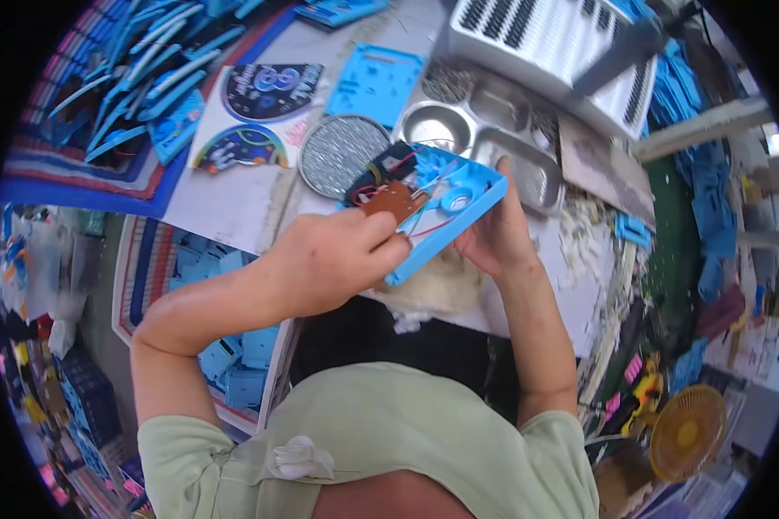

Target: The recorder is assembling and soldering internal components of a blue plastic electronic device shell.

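A blue plastic casing (460,227) is held tilted over the near part of the table. Inside it show a black part with wires (389,166), thin red wires and a round opening. My right hand (498,229) grips the casing from its right side, thumb up along the far corner. My left hand (342,255) is closed at the casing's left side, its fingers on a small brown circuit board (395,201). The left fingertips are partly hidden behind the board and the casing's edge.
Beyond the casing sit a round dish of small metal pieces (344,156) and a compartmented steel tray (519,164). A flat blue panel (374,82) lies near printed sheets (264,95). A white ribbed box (554,52) stands far right. Blue parts fill a crate (242,372) at left.
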{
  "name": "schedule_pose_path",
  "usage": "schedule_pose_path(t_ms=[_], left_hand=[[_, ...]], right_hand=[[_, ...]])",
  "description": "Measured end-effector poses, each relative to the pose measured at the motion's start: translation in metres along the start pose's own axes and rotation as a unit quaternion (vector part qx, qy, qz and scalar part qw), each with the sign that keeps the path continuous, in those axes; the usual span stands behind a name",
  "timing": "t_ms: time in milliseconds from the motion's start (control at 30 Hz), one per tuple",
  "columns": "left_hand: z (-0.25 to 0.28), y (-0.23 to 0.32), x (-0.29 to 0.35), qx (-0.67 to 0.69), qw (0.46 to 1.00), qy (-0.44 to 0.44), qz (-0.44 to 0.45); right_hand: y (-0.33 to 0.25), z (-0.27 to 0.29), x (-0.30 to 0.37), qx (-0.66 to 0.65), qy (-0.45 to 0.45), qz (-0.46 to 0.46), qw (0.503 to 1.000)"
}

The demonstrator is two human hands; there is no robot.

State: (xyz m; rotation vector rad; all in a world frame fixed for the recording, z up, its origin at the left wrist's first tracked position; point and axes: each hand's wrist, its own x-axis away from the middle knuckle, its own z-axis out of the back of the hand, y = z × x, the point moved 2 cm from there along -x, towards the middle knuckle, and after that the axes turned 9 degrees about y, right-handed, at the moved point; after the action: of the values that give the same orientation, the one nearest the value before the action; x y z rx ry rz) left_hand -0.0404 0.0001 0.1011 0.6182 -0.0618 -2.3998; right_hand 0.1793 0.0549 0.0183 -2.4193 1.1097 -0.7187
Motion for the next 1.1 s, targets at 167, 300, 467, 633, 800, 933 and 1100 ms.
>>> schedule_pose_path(t_ms=[167,300,467,633,800,933,1100], left_hand=[[-0.044,0.006,0.028,0.049,0.998,-0.019,-0.02],[-0.071,0.007,0.044,0.119,0.993,-0.02,0.01],[-0.068,-0.004,0.054,0.122,0.991,-0.027,0.046],[-0.063,-0.006,0.057,0.102,0.989,-0.015,0.104],[-0.086,-0.002,0.067,0.125,0.984,0.02,0.128],[-0.076,0.01,0.05,0.152,0.977,0.039,0.144],[-0.104,0.044,0.04,0.251,0.968,0.024,0.011]], right_hand=[[0.004,0.026,0.042,0.183,0.143,0.114,0.966],[0.011,0.037,0.081,0.477,0.182,0.189,0.839],[0.03,0.039,0.082,0.778,0.201,0.369,0.466],[0.029,0.051,0.058,0.789,0.196,0.364,0.456],[0.009,0.041,0.064,0.74,0.145,0.329,0.568],[0.02,0.029,0.093,0.576,0.12,0.227,0.776],[0.037,-0.014,0.107,0.637,-0.123,0.265,0.714]])
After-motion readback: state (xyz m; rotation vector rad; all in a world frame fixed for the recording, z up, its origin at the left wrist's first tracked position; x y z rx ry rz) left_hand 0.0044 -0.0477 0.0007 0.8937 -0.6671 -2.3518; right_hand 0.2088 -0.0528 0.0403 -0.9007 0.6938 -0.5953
